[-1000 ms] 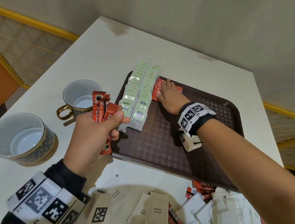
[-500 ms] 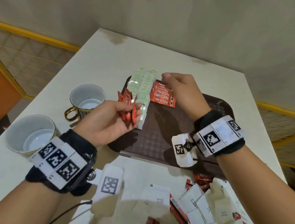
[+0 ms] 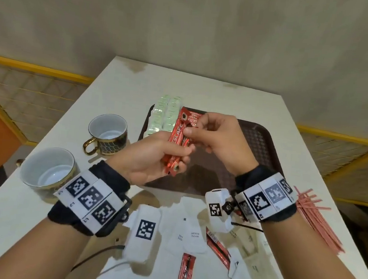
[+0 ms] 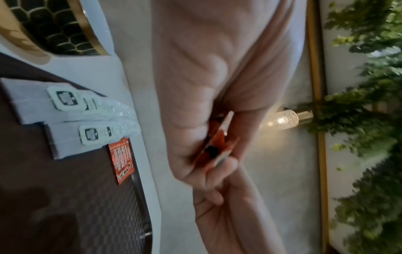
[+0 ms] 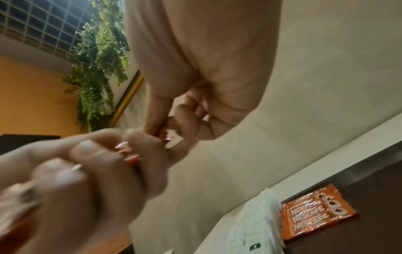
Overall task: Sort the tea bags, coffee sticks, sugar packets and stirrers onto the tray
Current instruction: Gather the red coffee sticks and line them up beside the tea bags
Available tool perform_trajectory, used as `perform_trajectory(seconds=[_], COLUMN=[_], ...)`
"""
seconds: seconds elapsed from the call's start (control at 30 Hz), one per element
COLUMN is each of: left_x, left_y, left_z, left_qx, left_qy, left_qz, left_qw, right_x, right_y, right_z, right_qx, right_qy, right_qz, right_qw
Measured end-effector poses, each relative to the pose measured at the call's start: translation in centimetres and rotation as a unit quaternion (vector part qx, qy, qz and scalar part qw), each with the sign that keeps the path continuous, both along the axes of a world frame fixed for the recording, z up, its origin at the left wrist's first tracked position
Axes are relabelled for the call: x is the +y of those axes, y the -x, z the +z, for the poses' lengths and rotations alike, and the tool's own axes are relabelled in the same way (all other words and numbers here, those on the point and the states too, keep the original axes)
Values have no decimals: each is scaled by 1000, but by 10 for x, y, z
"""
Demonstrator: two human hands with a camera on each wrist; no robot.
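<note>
Gripping Nescafé sticks [image 3: 176, 148] in left hand [image 3: 152, 156], right hand [image 3: 220, 142] pinching one — stirrers [image 3: 312, 215] only in head view.

Dim warm light; wrist views blurred, edges warped.

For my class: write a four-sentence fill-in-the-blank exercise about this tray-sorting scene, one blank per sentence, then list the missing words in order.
1. The left hand holds a bunch of red ____ sticks in its grip.
2. The right hand pinches the top of one stick from that ____.
3. The pale green tea bags lie in ____ rows on the brown tray.
4. The pink stirrers lie on the ____, off the tray.

Missing words: coffee; bunch; two; table
</note>
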State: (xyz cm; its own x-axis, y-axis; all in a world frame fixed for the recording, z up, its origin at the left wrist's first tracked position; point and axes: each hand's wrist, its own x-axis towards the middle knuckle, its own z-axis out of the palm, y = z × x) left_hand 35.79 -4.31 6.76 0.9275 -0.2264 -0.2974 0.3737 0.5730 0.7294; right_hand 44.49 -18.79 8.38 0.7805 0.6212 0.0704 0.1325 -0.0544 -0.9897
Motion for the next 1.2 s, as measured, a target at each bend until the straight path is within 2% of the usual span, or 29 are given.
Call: perform_trajectory(seconds=[0.17,0.33,0.43,0.6,0.73,0.87,0.97,1.07,1.2], left_x=[2,0,-2,-10,-11,-20,-29,-32,-27], left_y=[7,9,13,13,10,9,9,10,11], left_z=[3,-3,-6,-5,-10,-16,-18,-19,-22], left_qx=[-2,-22,-20,25,20,-19,-83,-83,-44], left_qy=[41,112,148,59,-98,-265,-364,-346,-241], left_qz=[-99,-128,-127,-34,36,111,102,90,100], left_qw=[994,985,981,997,994,958,922,930,964], right_x=[-17,-24,-30,-39,-47,-44,-38,-36,-41], right_y=[-8,5,19,24,26,41,53,60,64], right_z=[12,2,-10,-12,-13,-19,-25,-29,-33], right_qx=[-35,6,23,36,90,59,44,78,80], right_qy=[63,-14,-23,-65,-116,-79,-65,-89,-96], right_qz=[33,-13,-18,-107,-134,-136,-141,-171,-225], right_qw=[997,1000,999,991,980,986,987,978,966])
